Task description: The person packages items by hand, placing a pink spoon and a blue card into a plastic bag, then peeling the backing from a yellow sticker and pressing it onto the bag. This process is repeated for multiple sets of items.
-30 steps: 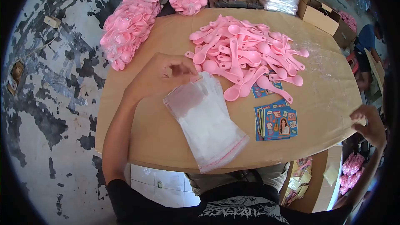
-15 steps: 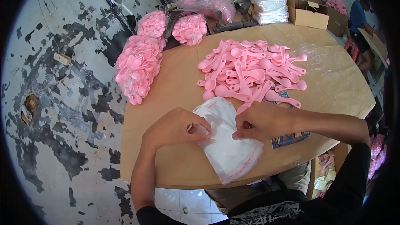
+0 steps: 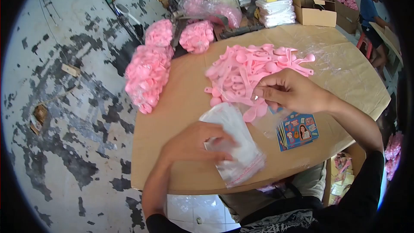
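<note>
A clear plastic bag (image 3: 266,124), thin and glossy, shows between the pink spoons and the cards, its far end pinched between thumb and fingers of the right hand (image 3: 295,91); gripping just an edge probably lets the film hang loose. The left hand (image 3: 200,141), motion-blurred, has thumb and fingers apart over the stack of bags (image 3: 245,149); whether it touches is unclear. That slippery, red-striped stack lies at the near edge, seemingly for easy reach. Right of it sit glossy rectangular cards (image 3: 297,131); beyond, smooth, round-bowled pink spoons (image 3: 241,58) heap on the brown-covered table (image 3: 353,73).
</note>
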The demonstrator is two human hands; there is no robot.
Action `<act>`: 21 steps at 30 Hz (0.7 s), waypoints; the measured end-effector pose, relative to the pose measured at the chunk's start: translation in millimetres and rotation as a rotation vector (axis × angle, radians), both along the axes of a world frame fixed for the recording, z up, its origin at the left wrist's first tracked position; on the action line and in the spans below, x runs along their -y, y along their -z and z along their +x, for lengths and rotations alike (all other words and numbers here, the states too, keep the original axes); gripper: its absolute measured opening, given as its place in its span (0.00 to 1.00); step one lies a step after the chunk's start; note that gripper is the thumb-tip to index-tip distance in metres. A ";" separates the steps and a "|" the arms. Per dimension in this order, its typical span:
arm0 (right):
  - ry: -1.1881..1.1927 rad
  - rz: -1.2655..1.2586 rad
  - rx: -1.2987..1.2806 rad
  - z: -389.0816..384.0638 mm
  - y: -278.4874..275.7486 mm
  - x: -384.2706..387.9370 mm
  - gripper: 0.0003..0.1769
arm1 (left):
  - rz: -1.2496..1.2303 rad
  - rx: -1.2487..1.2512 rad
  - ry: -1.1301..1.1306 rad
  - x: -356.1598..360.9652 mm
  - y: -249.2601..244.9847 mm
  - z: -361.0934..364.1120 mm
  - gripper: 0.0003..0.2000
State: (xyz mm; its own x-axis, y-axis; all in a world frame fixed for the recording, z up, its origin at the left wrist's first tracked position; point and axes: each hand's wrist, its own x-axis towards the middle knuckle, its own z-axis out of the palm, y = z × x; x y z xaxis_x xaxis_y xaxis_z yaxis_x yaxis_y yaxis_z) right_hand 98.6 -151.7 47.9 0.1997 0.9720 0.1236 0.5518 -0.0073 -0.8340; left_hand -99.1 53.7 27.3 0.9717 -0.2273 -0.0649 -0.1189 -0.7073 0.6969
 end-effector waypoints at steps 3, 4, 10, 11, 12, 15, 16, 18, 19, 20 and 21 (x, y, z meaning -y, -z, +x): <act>-0.060 0.177 -0.026 -10.4 -3.1 10.9 0.13 | -0.505 0.189 -0.109 30.1 13.6 17.0 0.24; -0.060 0.143 0.092 -15.5 -10.5 15.5 0.15 | -0.718 0.211 -0.166 39.1 15.9 26.0 0.24; -0.229 -0.010 0.403 43.9 10.0 38.4 0.15 | -1.003 0.325 -0.411 52.9 -15.6 70.9 0.23; -0.278 -0.040 0.506 56.6 16.5 45.3 0.16 | -1.047 0.357 -0.460 54.8 -20.3 73.8 0.24; -0.330 -0.043 0.517 65.9 26.2 51.0 0.17 | -1.041 0.361 -0.495 52.2 -17.9 78.2 0.24; -0.374 -0.089 0.461 80.3 49.4 60.4 0.20 | -1.044 0.362 -0.573 43.2 4.7 88.7 0.23; -0.322 -0.116 0.378 82.5 51.5 61.4 0.20 | -1.046 0.357 -0.590 42.3 8.2 87.9 0.23; -0.248 -0.147 0.242 85.9 52.8 62.2 0.19 | -1.231 0.372 -0.569 36.6 20.5 90.2 0.23; -0.220 -0.144 0.250 85.9 56.5 60.5 0.19 | -1.209 0.378 -0.586 34.5 27.0 88.3 0.23; -0.190 -0.143 0.264 86.8 59.4 58.2 0.18 | -1.190 0.388 -0.598 33.4 29.5 87.5 0.23; -0.162 -0.145 0.281 86.3 61.0 56.3 0.18 | -1.175 0.398 -0.611 33.9 30.8 86.4 0.23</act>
